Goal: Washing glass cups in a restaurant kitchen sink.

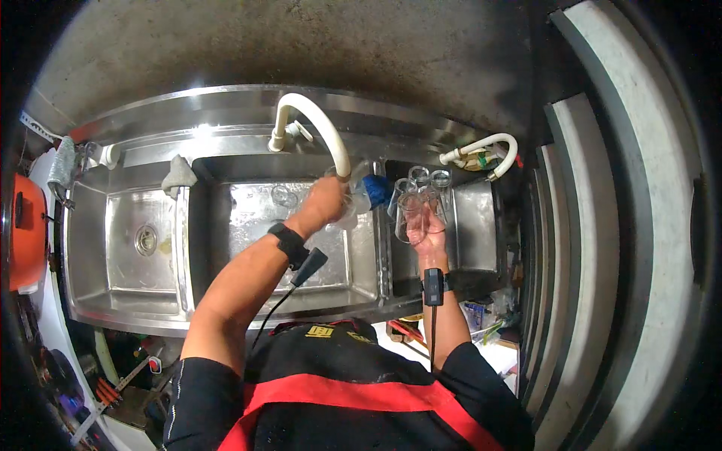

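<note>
My left hand [328,198] is blurred under the middle tap's spout, over the large middle basin. It grips what looks like a clear drinking glass [351,213], also blurred. Over the right basin, my right hand [428,225] holds a cluster of several clear glasses [418,176]. Its fingers show partly through the nearest one. Between the hands, a blue cloth or scrubber [377,190] lies by the divider. Another clear glass [284,195] is in the middle basin, left of my left hand.
A curved white tap [313,113] arches over the middle basin [293,293]; a second white tap [502,138] stands at the right. A grey cloth [179,173] drapes over the left divider. The left basin [121,270] has a drain. An orange tub [28,237] stands far left.
</note>
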`<action>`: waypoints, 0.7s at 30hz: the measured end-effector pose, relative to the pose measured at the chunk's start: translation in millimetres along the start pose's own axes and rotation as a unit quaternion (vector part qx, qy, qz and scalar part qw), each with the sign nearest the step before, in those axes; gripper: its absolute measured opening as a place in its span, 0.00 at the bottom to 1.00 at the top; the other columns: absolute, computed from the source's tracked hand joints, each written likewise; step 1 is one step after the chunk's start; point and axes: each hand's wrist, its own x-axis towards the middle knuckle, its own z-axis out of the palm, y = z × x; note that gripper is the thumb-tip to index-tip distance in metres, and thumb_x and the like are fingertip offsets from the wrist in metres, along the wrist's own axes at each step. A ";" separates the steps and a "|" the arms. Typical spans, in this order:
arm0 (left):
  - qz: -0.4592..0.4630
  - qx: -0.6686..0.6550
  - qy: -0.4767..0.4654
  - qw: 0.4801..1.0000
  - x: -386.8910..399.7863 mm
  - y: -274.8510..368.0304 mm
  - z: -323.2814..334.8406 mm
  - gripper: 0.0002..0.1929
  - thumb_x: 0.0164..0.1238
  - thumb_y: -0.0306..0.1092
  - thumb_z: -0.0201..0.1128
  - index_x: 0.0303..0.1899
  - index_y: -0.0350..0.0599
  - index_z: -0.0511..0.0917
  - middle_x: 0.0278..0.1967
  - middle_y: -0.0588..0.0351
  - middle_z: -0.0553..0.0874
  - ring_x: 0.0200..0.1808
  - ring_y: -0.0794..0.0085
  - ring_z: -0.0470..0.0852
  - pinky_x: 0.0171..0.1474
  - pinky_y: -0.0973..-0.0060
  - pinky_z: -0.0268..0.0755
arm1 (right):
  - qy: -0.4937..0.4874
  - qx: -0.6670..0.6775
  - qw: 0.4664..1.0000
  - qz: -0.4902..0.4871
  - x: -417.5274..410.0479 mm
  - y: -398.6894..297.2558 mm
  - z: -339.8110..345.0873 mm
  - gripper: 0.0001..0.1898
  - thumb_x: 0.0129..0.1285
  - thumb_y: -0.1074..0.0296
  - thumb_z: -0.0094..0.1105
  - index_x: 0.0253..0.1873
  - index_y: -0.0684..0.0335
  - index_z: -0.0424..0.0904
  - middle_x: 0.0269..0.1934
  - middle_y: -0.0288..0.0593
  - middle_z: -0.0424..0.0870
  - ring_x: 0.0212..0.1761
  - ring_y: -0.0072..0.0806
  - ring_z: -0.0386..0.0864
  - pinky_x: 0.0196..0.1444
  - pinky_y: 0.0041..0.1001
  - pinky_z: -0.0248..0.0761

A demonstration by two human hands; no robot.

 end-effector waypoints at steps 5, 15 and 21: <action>0.000 0.002 -0.104 0.995 -13.7 53.4 -13.9 0.10 0.54 0.26 0.55 0.36 0.39 0.81 0.36 0.44 0.83 0.42 0.52 0.83 0.44 0.61 0.77 | -0.029 0.056 0.998 0.012 -0.1 -8.2 -6.8 0.12 0.61 0.78 0.56 0.49 0.60 0.78 0.50 0.47 0.79 0.52 0.44 0.75 0.37 0.30 0.80; 0.086 0.114 -0.065 0.988 -31.1 38.0 -33.5 0.13 0.64 0.35 0.51 0.48 0.41 0.74 0.39 0.46 0.82 0.39 0.52 0.82 0.40 0.61 0.77 | 0.011 0.033 0.998 -0.049 -6.4 -35.8 -31.1 0.15 0.61 0.76 0.55 0.52 0.56 0.78 0.55 0.45 0.76 0.57 0.48 0.72 0.45 0.32 0.78; 0.023 0.028 0.057 0.998 -36.6 24.7 -13.5 0.13 0.60 0.28 0.53 0.47 0.40 0.74 0.38 0.42 0.82 0.40 0.51 0.82 0.41 0.61 0.76 | -0.026 0.044 0.998 -0.035 -12.9 -32.9 -14.9 0.12 0.63 0.75 0.54 0.50 0.56 0.79 0.54 0.54 0.74 0.52 0.46 0.74 0.41 0.27 0.81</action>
